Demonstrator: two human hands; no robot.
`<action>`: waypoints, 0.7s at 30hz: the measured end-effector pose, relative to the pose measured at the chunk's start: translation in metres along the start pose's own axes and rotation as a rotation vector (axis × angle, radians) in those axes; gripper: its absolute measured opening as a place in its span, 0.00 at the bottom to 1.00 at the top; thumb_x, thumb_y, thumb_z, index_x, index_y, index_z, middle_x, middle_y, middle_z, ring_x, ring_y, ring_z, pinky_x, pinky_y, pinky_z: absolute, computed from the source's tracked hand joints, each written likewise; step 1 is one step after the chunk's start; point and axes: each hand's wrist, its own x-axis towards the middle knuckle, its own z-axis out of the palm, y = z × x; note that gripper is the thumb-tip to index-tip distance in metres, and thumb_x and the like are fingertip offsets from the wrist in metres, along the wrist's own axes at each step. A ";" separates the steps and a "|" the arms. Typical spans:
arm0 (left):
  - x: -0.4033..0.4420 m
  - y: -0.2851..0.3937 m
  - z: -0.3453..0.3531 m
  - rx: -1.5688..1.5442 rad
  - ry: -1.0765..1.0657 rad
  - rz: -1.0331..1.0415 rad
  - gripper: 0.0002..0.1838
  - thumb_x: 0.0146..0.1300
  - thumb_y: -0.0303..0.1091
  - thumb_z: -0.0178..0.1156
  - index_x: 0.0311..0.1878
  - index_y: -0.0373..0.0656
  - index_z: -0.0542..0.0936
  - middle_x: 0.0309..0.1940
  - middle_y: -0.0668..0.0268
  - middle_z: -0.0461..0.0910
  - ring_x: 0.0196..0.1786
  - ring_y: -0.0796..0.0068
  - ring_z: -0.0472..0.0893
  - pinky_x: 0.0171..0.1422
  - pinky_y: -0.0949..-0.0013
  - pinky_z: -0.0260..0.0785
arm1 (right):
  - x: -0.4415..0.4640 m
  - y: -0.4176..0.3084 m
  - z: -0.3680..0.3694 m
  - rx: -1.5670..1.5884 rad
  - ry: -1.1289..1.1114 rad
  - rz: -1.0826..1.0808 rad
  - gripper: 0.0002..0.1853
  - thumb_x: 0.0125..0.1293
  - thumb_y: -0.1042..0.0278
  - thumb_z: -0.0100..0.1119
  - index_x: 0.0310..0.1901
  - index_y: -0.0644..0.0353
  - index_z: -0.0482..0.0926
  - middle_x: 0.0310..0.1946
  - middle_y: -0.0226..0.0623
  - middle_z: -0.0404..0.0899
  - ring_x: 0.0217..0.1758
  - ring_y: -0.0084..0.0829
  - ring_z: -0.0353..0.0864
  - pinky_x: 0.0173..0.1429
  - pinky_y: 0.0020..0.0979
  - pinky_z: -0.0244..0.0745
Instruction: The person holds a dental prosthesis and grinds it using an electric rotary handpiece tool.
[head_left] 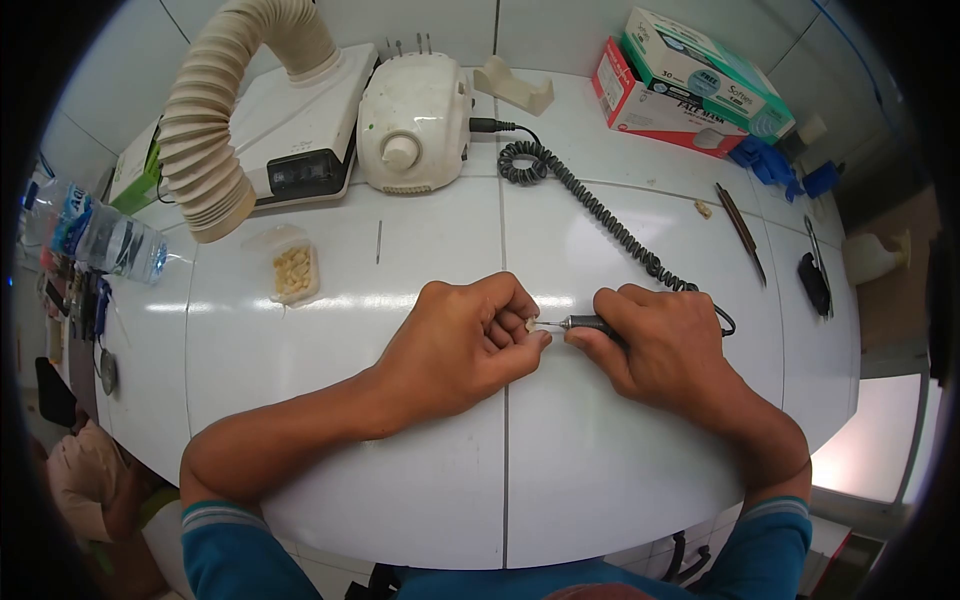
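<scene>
The left hand [450, 335] pinches a small pale piece [531, 325] over the surface [620, 470]; the right hand [665, 345] has its fingers wrapped around a rotary tool [588, 322], tip at the piece. This looks like fine shaping; the next contact seems to call for a steady pinch.

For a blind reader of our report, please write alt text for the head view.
A person's left hand pinches a tiny pale piece while the right hand points a thin-tipped drill at it, over a white table. Behind are a cream machine, a ridged hose and mask boxes.
</scene>
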 end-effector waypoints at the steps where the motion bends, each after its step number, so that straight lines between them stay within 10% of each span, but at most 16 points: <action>1: 0.000 0.000 0.000 -0.006 -0.001 0.002 0.16 0.73 0.36 0.79 0.51 0.31 0.88 0.35 0.63 0.91 0.35 0.82 0.87 0.42 0.76 0.83 | 0.000 0.000 0.000 0.000 -0.005 0.002 0.26 0.81 0.38 0.70 0.36 0.55 0.84 0.24 0.33 0.84 0.21 0.41 0.84 0.24 0.45 0.71; 7: 0.000 0.002 0.000 -0.005 -0.001 0.000 0.15 0.73 0.34 0.77 0.48 0.29 0.86 0.34 0.56 0.92 0.35 0.71 0.92 0.43 0.68 0.88 | 0.001 0.000 0.000 0.002 0.004 -0.012 0.26 0.81 0.39 0.70 0.35 0.55 0.83 0.23 0.33 0.83 0.18 0.40 0.82 0.23 0.44 0.70; 21: -0.001 -0.002 0.001 -0.001 -0.003 0.022 0.15 0.73 0.33 0.79 0.51 0.31 0.87 0.35 0.63 0.91 0.35 0.82 0.88 0.41 0.76 0.84 | 0.001 -0.001 0.000 -0.021 0.010 -0.023 0.26 0.81 0.38 0.70 0.35 0.55 0.84 0.22 0.31 0.82 0.18 0.36 0.81 0.23 0.41 0.68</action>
